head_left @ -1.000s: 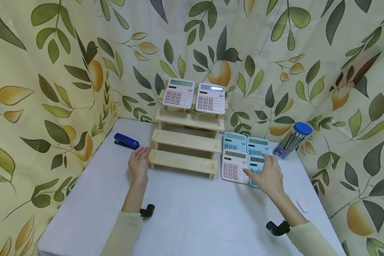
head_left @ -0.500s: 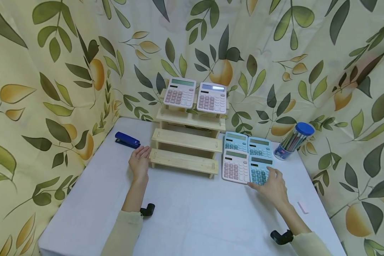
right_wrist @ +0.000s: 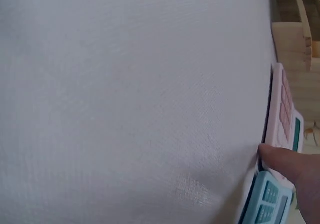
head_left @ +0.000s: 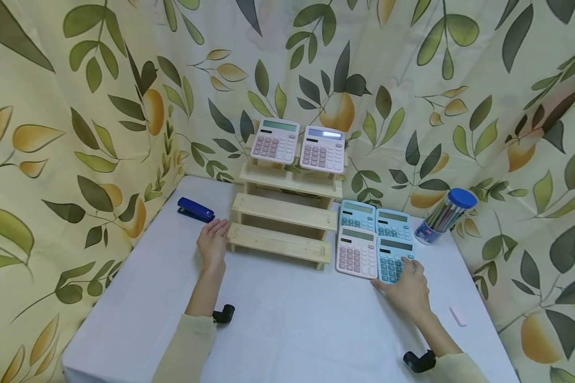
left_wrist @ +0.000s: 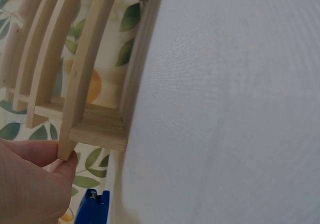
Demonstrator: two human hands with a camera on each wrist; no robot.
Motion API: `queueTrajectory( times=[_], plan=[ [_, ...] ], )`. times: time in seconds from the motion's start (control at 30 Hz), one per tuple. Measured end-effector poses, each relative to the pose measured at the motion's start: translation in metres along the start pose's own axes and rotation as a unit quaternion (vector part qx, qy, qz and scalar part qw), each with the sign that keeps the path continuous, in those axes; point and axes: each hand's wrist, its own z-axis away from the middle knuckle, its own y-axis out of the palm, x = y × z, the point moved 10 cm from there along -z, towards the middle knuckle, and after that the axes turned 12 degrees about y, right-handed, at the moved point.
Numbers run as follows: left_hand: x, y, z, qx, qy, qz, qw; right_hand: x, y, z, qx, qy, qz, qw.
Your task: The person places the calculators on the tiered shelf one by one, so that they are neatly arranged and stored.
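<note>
Beside 1 rack [head_left: 285, 211], 4 calcs [head_left: 370, 242]; L hand [head_left: 212, 246] pinches rack, R hand [head_left: 409, 289] grip unclear.

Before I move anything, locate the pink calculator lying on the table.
In the head view, the pink calculator lies right of centre, between the wooden shelf and the front blue calculator, with another blue one behind it.

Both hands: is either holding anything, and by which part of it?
The left hand pinches the wooden rack by the left end of its lowest step. The right hand is at the nearest blue calculator; whether it grips cannot be told.
</note>
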Motion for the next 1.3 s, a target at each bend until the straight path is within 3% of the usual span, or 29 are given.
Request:
queueTrajectory(
  times=[0.43,0.87,1.13,1.3],
  plan=[
    [0.002,-0.002,-0.003,0.002,0.005,0.001,1.0,0.002,-0.002,-0.007,-0.017,-0.021,0.001,1.0],
    [0.001,-0.001,-0.001,-0.005,0.01,0.009,0.9999,-0.003,-0.012,-0.003,-0.043,0.012,-0.049,0.998],
    [0.001,0.0,-0.002,-0.008,0.012,0.015,0.9998,0.014,-0.035,0.01,-0.095,-0.046,-0.072,0.992],
    [0.001,0.0,-0.002,-0.006,0.011,0.015,0.9998,0.032,-0.044,0.02,-0.105,-0.08,-0.075,0.988]
  ],
)
